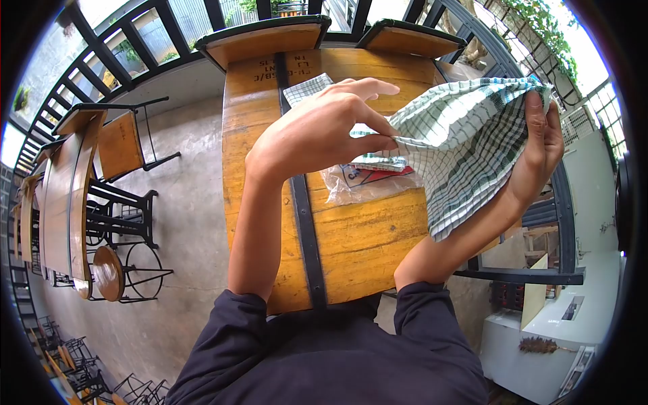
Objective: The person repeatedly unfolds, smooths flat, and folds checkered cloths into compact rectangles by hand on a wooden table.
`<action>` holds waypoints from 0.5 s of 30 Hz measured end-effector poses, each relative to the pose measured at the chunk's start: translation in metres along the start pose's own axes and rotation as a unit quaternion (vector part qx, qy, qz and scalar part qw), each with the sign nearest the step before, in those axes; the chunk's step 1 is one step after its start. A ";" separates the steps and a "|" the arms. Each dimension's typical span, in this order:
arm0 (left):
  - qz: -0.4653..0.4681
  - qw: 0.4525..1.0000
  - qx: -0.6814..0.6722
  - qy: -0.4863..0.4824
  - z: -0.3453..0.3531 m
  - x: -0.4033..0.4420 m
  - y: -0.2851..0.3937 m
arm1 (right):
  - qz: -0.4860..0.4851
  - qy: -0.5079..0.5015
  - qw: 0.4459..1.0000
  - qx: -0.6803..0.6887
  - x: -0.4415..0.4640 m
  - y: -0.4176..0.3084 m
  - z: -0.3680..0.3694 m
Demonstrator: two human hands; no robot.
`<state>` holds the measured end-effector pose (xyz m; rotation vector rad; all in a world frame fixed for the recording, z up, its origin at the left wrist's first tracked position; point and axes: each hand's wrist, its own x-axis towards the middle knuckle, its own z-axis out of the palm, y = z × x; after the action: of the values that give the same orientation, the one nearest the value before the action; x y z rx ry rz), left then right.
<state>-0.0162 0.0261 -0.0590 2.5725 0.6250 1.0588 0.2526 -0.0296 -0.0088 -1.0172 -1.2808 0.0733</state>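
Note:
A checked cloth in white, green and dark lines is stretched in the air between my hands, above the right side of the wooden table. My left hand pinches one edge between thumb and forefinger, its other fingers loosely extended. Higher and to the right, my right hand grips the far corner, and the cloth drapes down along that forearm. Beneath the hands lies a clear plastic bag with red and dark print, with more folded checked cloth on it, partly hidden.
Another folded checked cloth rests farther back on the table, partly behind my left hand. Two chairs stand at the far edge. A second table is on the left. Black railing runs behind.

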 end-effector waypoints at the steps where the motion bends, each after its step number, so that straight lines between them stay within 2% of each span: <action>1: 0.001 1.000 -0.001 0.000 0.000 0.001 0.000 | -0.015 -0.006 0.998 0.052 0.001 0.000 0.001; 2: 0.011 1.000 -0.009 0.010 0.001 0.002 0.000 | -0.031 -0.012 0.994 0.104 0.001 0.000 0.001; 4: 0.022 0.999 -0.017 0.022 0.003 0.005 -0.002 | -0.029 -0.006 0.993 0.115 0.000 -0.003 0.004; 6: -0.026 0.998 -0.046 0.025 0.006 0.010 -0.003 | -0.028 -0.002 0.992 0.127 0.001 -0.004 0.004; 8: -0.038 0.998 -0.016 0.052 0.006 0.013 -0.003 | -0.026 -0.020 0.991 0.130 0.001 -0.002 0.000; 11: -0.076 0.994 0.009 0.081 0.003 0.014 -0.008 | -0.017 -0.018 0.994 0.108 -0.002 -0.004 -0.005; 12: -0.075 0.993 -0.002 0.088 0.002 0.013 -0.012 | 0.037 0.006 0.994 0.105 -0.002 -0.002 -0.007; 15: -0.074 0.994 -0.031 0.077 -0.005 0.010 -0.017 | 0.010 0.034 0.998 0.059 0.000 0.017 -0.018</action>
<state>-0.0185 0.0459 -0.0568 2.3661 0.7939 1.2142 0.2758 -0.0301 -0.0189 -0.9243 -1.1917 0.1267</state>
